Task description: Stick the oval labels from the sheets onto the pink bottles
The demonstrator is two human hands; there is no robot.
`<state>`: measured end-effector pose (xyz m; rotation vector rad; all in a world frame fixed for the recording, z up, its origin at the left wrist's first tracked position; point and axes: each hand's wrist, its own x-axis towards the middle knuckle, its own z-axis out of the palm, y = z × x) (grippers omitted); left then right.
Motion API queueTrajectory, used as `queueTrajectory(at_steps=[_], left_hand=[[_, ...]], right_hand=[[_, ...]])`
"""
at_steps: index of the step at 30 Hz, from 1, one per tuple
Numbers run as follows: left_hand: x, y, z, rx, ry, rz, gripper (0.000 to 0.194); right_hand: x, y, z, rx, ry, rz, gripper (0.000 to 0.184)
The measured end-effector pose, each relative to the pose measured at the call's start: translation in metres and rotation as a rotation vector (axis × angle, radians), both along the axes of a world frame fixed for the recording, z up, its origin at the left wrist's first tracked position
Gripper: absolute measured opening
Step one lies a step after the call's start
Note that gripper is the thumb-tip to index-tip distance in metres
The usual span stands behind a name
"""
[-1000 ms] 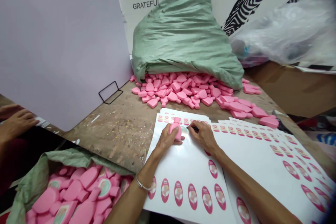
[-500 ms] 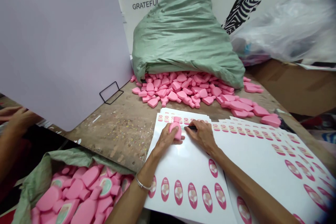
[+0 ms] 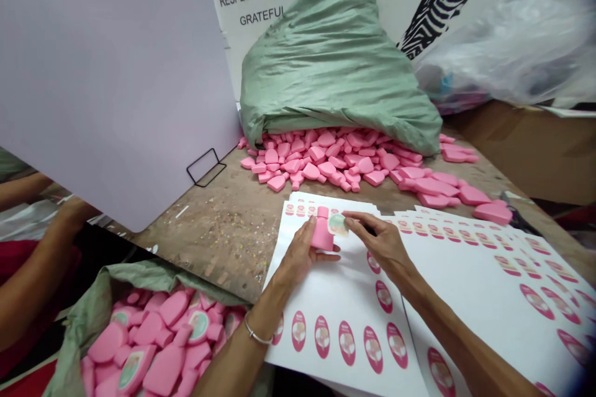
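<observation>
Flat pink plastic bottle, unlabelled

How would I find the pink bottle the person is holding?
Look for the big green sack at the back, with a heap of pink bottles in front of it. Below the heap lie white sticker sheets, and above them the left hand holds one pink bottle upright. Unlike the others, it sits in a hand, right beside the oval sticker pinched by the right hand.
</observation>
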<state>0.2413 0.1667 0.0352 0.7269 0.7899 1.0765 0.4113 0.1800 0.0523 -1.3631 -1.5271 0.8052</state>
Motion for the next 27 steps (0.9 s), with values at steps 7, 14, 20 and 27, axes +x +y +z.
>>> queueTrajectory(at_steps=[7,14,20,27], left_hand=[[0.014,-0.021,0.023,-0.054,-0.117,-0.012,0.051],[0.019,-0.025,0.03,-0.082,-0.171,0.006,0.048],[0.019,-0.023,0.029,-0.094,-0.21,-0.006,0.049],[0.018,-0.023,0.034,-0.061,-0.232,-0.04,0.042]], right_hand=[[-0.012,-0.028,0.013,0.083,0.028,0.028,0.026],[-0.012,-0.035,0.016,0.185,-0.037,-0.025,0.02],[-0.014,-0.035,0.015,0.226,-0.078,-0.046,0.021],[-0.016,-0.036,0.016,0.294,-0.159,-0.06,0.021]])
